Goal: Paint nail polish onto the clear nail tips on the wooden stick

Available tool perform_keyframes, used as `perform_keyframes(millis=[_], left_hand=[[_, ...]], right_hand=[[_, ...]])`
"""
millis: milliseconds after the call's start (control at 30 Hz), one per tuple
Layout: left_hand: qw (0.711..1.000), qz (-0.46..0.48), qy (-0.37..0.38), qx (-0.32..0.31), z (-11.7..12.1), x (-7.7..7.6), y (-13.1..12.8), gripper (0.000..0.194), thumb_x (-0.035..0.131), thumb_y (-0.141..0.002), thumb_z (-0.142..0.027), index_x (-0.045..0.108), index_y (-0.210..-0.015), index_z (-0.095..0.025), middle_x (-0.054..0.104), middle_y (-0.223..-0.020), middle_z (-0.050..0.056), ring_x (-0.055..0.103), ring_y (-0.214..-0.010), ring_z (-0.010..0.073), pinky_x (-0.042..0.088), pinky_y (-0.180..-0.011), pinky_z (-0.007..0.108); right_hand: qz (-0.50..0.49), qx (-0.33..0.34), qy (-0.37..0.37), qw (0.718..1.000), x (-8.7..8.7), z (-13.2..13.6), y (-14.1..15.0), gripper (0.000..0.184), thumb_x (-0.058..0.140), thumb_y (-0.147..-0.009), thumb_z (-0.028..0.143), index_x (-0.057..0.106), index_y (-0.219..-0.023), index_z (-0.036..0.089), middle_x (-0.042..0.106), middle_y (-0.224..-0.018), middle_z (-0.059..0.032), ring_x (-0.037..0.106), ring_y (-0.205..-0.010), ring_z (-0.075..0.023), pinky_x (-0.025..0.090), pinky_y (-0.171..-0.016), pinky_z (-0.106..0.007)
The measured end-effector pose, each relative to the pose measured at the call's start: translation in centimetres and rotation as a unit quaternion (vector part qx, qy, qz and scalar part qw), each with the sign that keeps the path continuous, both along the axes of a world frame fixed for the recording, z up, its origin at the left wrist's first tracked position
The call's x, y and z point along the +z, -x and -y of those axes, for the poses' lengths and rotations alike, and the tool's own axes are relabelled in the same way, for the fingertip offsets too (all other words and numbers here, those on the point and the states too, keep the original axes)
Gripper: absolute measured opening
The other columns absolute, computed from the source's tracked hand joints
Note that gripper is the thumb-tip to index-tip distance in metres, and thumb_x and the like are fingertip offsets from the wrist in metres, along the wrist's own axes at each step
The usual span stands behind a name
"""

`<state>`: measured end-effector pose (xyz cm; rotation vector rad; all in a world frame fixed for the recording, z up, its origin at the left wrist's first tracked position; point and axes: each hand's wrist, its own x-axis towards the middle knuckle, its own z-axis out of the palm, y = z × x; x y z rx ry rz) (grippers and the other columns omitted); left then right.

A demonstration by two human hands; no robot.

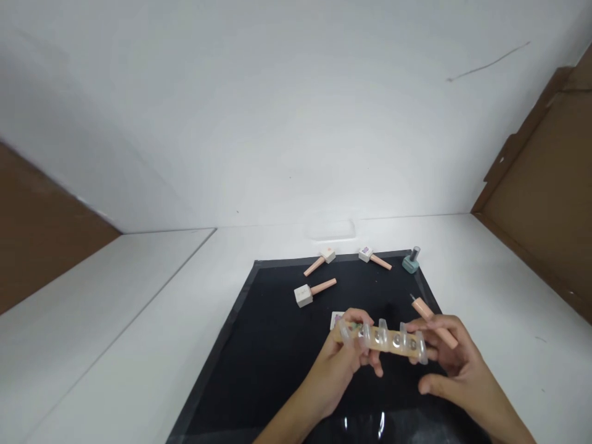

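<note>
My left hand (337,365) is closed around the left end of a light wooden-looking strip (387,346), a nail tip display stand. Several clear false nails (382,333) stick up from it, with small round metallic pieces between them. Between the fingers of my right hand (462,364) is a peach nail polish brush cap (424,308), its thin brush end pointing up and left. The fingers of that hand also reach the strip's right end, while the thumb stands apart. Just behind my left hand a white nail polish bottle (335,319) is partly hidden.
On the black mat (259,345) lie a white bottle with a peach cap (303,296), another white bottle (328,254) behind it and a third white bottle (365,254). A teal bottle (410,264) stands at the back right corner. A clear tray (331,230) sits behind the mat.
</note>
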<state>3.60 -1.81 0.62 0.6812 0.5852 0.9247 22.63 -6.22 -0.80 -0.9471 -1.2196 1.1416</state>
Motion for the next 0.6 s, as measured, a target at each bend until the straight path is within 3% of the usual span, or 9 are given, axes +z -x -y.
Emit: perform_keyframes(millis=[200,500,600], left_hand=[[0.999,0.036,0.036,-0.018,0.3,0.4,-0.1,0.040,0.084,-0.064,-0.036,0.051,-0.077,-0.019,0.052,-0.058,-0.007,0.053,-0.053,0.0070,0.051,-0.050,0.019],[0.998,0.027,-0.015,-0.048,0.6,0.3,0.0,0.040,0.080,-0.068,-0.040,0.046,-0.073,-0.018,0.052,-0.060,-0.007,0.051,-0.050,0.0050,0.051,-0.049,0.018],[0.998,0.006,-0.007,-0.055,0.4,0.4,0.3,0.038,0.082,-0.066,-0.035,0.051,-0.079,-0.019,0.053,-0.064,-0.007,0.053,-0.053,0.0056,0.052,-0.053,0.020]], right_hand=[[0.016,-0.060,-0.006,0.998,1.0,0.3,1.3,0.029,0.079,-0.075,0.030,0.057,-0.093,0.028,0.074,-0.091,-0.0012,0.075,-0.084,-0.0186,0.063,-0.066,-0.025],[0.013,-0.063,-0.019,0.998,1.2,0.8,1.4,0.030,0.079,-0.076,0.029,0.054,-0.092,0.028,0.075,-0.089,-0.0007,0.075,-0.079,-0.0168,0.063,-0.070,-0.025],[0.005,-0.069,-0.022,0.997,1.1,1.1,1.0,0.030,0.079,-0.075,0.029,0.054,-0.092,0.028,0.075,-0.089,0.0004,0.075,-0.077,-0.0154,0.062,-0.068,-0.022]])
